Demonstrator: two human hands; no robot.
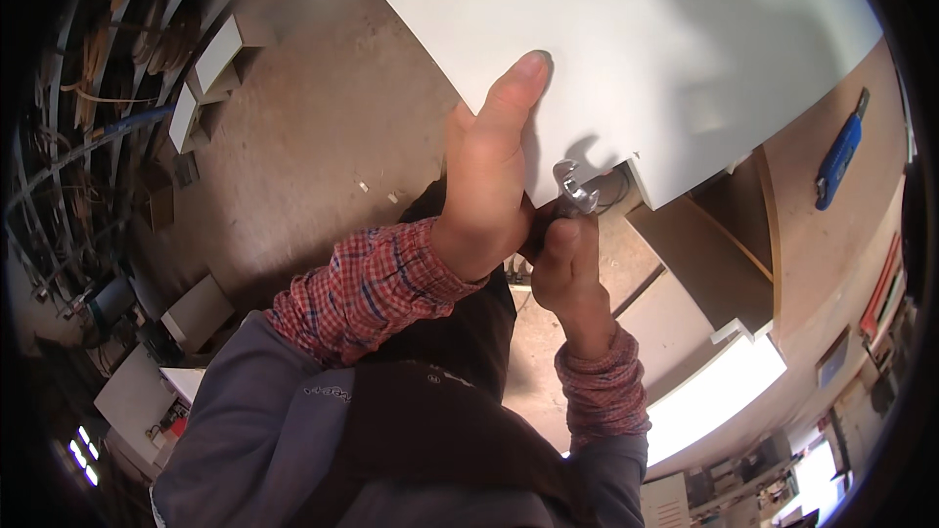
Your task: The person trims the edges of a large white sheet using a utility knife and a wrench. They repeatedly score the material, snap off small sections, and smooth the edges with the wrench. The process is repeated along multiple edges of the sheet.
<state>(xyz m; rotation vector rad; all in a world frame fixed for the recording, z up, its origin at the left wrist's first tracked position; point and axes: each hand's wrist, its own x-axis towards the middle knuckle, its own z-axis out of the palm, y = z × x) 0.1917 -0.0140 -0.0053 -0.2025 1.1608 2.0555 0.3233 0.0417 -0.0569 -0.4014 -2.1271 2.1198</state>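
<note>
Right grip (567, 272) around wrench (571, 182), left hand (487, 171) on panel (626, 49)

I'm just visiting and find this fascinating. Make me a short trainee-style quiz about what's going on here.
1. Which tool is in the right hand?
2. True or false: on the left hand, the thumb is hidden beneath the white panel.
3. Where does the blue utility knife lie?
a) on the floor
b) on the tan surface right of the panel
c) on top of the panel

Key:
1. An open-end wrench.
2. False; it shows on the panel's upper face.
3. b
</note>
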